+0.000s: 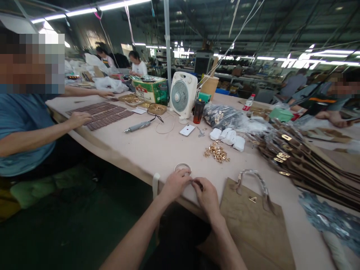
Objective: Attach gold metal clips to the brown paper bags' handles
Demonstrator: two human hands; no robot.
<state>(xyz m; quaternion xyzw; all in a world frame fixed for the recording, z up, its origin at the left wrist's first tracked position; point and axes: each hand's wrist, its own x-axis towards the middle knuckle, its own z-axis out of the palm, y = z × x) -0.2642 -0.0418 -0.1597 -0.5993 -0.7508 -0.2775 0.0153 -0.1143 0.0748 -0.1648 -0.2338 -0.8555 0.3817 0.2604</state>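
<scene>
My left hand (176, 185) and my right hand (206, 195) meet at the near edge of the pink table (157, 150), fingers pinched together on a small dark piece I cannot make out. A roll of tape (182, 167) lies just beyond my left fingers. A tan bag (253, 221) with wrapped handles and a gold clasp lies flat to the right of my right hand. A small heap of gold metal fittings (217, 153) sits a little farther back.
A stack of tan bags (303, 161) fans out at the right. A white fan (182, 93), a red cup (198, 111), a white phone (187, 130) and a grey hand tool (137, 126) stand mid-table. A person in blue (25, 127) sits left, touching brown pieces (104, 114).
</scene>
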